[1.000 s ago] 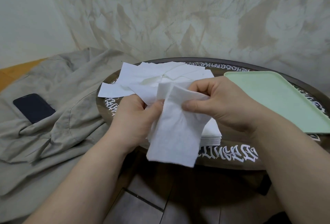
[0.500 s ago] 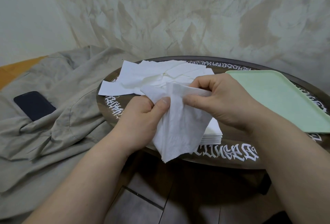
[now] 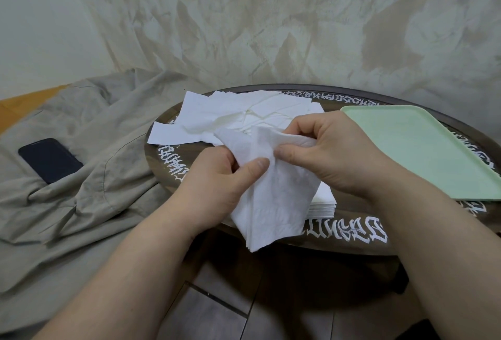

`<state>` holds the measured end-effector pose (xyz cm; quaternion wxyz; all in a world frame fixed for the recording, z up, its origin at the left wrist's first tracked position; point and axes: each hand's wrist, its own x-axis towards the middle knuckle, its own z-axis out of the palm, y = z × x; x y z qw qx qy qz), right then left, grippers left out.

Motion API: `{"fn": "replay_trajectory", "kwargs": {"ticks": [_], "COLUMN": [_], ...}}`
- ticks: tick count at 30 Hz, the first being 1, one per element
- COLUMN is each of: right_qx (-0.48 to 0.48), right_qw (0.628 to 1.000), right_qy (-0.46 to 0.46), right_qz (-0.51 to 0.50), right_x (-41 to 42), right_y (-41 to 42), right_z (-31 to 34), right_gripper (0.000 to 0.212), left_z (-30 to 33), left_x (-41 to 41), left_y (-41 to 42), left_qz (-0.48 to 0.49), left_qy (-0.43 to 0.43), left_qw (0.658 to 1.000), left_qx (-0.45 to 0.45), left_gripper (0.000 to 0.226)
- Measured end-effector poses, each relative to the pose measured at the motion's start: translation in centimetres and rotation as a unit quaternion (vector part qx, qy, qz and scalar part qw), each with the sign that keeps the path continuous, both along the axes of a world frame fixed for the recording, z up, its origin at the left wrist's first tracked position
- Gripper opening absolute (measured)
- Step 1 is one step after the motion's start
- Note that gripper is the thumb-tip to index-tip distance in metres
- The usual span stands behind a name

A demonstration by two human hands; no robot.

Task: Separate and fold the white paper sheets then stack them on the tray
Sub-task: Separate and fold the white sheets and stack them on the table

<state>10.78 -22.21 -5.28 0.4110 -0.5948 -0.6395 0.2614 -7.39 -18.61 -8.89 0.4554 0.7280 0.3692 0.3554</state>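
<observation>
Holding a white paper sheet (image 3: 273, 198) above the near edge of the round dark table (image 3: 349, 242), I am gripping it with both hands; the left hand (image 3: 217, 185) is pinching the sheet's left side between thumb and curled fingers, and the right hand (image 3: 325, 155) is pinching its upper right part between thumb and forefinger; the two thumbs are lying close together on the paper. The sheet is hanging down crumpled, its lower corner dropping past the table rim toward the floor (image 3: 217, 299); whether it is one layer or several I cannot tell. Behind the hands, a loose heap of unfolded white sheets (image 3: 238, 114) is spreading over the far left part of the table, one corner reaching past the left rim; just right of the hanging sheet, a neat stack of sheets (image 3: 324, 201) is sitting near the table's near edge, partly hidden by my right wrist. The pale green tray (image 3: 423, 150) is lying on the right side of the table, apart from the held sheet. To the left, a beige cloth (image 3: 81, 163) is lying rumpled, with a dark phone (image 3: 50, 159) resting on it.
</observation>
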Motion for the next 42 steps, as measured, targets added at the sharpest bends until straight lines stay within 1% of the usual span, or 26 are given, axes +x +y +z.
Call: {"fn": "replay_trajectory", "kwargs": {"ticks": [11,14,17,18,20,21,24,26,28,30,31,33,35,37,39,40,42], "right_qx": [0.000,0.001,0.023,0.034,0.043,0.040,0.044,0.056,0.056,0.053,0.053,0.056,0.059,0.060,0.063,0.063,0.065], "right_qw": [1.000,1.000,1.000,0.999,0.998,0.997,0.996,0.997,0.998,0.998,0.998,0.995,0.994,0.996,0.997,0.998,0.998], "right_qy": [0.011,0.008,0.002,-0.010,-0.045,-0.056,-0.066,-0.018,0.023,-0.013,-0.042,-0.081,-0.092,-0.069,-0.039,-0.028,-0.016], "right_qz": [0.007,0.007,-0.006,-0.015,-0.025,-0.024,-0.031,-0.041,-0.034,-0.013,-0.002,0.012,0.017,0.012,0.001,0.000,-0.001], "right_x": [0.09,0.09,-0.06,-0.06,0.15,0.23,0.27,0.33,0.34,0.38,0.28,0.04,-0.07,0.01,0.24,0.35,0.55], "right_y": [0.03,0.12,0.41,0.49,0.61,0.65,0.74,0.74,0.54,0.45,0.47,0.59,0.70,0.72,0.69,0.66,0.57], "right_z": [-0.04,-0.18,-0.40,-0.42,-0.44,-0.40,-0.53,-0.62,-0.49,-0.44,-0.40,-0.43,-0.51,-0.64,-0.73,-0.74,-0.74], "right_gripper": [0.012,0.013,0.008,0.011,0.026,0.028,0.016,0.016,0.028,0.040,0.039,0.025,0.012,0.007,0.006,0.006,0.009], "left_z": [0.18,0.10,-0.14,-0.18,-0.09,-0.08,-0.34,-0.49,-0.44,-0.32,-0.30,-0.37,-0.40,-0.24,0.01,0.10,0.13], "left_x": [0.05,0.08,0.05,0.04,0.08,0.07,-0.07,-0.20,-0.22,-0.17,-0.15,-0.14,-0.13,-0.07,0.03,0.06,0.02], "left_y": [-0.19,-0.16,0.05,0.14,0.13,0.11,0.28,0.45,0.48,0.39,0.39,0.39,0.30,0.11,-0.02,-0.01,0.21], "left_qz": [-0.009,-0.015,-0.008,-0.003,0.000,0.000,0.021,0.037,0.034,0.017,0.007,-0.001,0.003,0.010,0.024,0.036,0.073], "left_qy": [-0.008,-0.010,-0.012,-0.013,-0.018,-0.018,-0.030,-0.053,-0.066,-0.055,-0.047,-0.035,-0.038,-0.050,-0.048,-0.042,-0.030], "left_qw": [1.000,1.000,0.999,0.999,0.998,0.998,0.999,0.998,0.997,0.998,0.999,0.999,0.999,0.998,0.997,0.997,0.997], "left_qx": [-0.008,0.008,0.037,0.043,0.056,0.062,0.038,0.007,0.001,0.017,0.026,0.031,0.008,-0.038,-0.064,-0.055,-0.003], "left_gripper": [0.022,0.019,0.020,0.020,0.025,0.027,0.021,0.020,0.023,0.029,0.031,0.032,0.028,0.020,0.019,0.019,0.023]}}
